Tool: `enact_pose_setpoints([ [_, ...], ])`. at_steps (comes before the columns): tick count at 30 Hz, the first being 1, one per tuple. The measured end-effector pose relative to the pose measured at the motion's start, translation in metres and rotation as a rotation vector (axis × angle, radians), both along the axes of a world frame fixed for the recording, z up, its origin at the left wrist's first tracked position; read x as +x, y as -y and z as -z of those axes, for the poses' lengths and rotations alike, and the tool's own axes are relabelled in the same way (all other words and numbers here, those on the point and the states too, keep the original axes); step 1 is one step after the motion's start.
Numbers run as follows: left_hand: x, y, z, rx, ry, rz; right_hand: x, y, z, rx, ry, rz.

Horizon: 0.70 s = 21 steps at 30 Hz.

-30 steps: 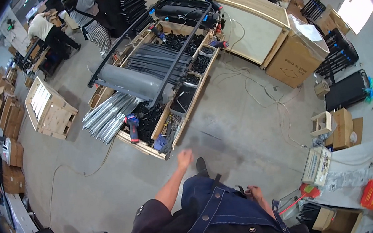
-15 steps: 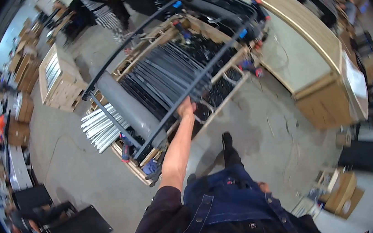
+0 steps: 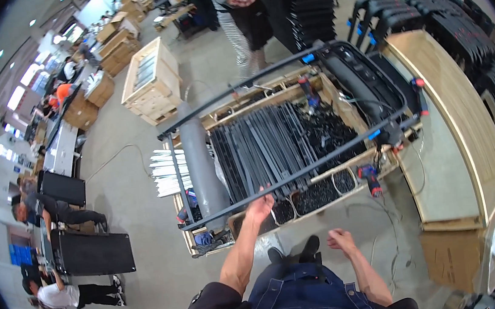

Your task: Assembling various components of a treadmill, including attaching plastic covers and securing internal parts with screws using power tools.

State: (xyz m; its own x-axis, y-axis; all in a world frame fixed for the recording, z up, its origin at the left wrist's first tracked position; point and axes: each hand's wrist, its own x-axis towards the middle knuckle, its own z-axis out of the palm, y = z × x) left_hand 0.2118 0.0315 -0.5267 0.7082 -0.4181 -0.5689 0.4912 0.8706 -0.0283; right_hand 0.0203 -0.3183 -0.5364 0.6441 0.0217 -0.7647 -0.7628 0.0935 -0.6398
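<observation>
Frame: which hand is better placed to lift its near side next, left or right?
Probably the left. The left hand is right at the near rail of the frame, seemingly touching it. The right hand is apart from it, in the air.

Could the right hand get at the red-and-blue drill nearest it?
Probably yes: the right hand looks empty and nothing seems to block its way to the drill, though leaning may be needed.

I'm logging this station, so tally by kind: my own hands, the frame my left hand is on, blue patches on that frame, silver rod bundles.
Left hand and right hand: 2
Frame: 1
Blue patches: 2
Rod bundle: 1
Total: 6
</observation>
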Motion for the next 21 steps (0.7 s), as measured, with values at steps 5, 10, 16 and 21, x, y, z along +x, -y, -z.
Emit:
enact_pose_setpoints([
  [5,-0.063,0.037,-0.011,0.619,0.361,0.205,0.117,-0.101,-0.041,0.192,0.291,-0.265],
  [10,-0.147,0.076,-0.017,0.896,0.403,0.283,0.134,-0.144,-0.038,-0.113,0.338,-0.544],
  [16,-0.202,0.100,-0.016,0.976,0.203,0.443,0.065,-0.146,-0.024,-0.223,0.295,-0.349],
  [21,-0.196,0.105,-0.029,0.777,0.482,0.693,0.046,-0.120,-0.058,-0.394,0.370,-0.224],
])
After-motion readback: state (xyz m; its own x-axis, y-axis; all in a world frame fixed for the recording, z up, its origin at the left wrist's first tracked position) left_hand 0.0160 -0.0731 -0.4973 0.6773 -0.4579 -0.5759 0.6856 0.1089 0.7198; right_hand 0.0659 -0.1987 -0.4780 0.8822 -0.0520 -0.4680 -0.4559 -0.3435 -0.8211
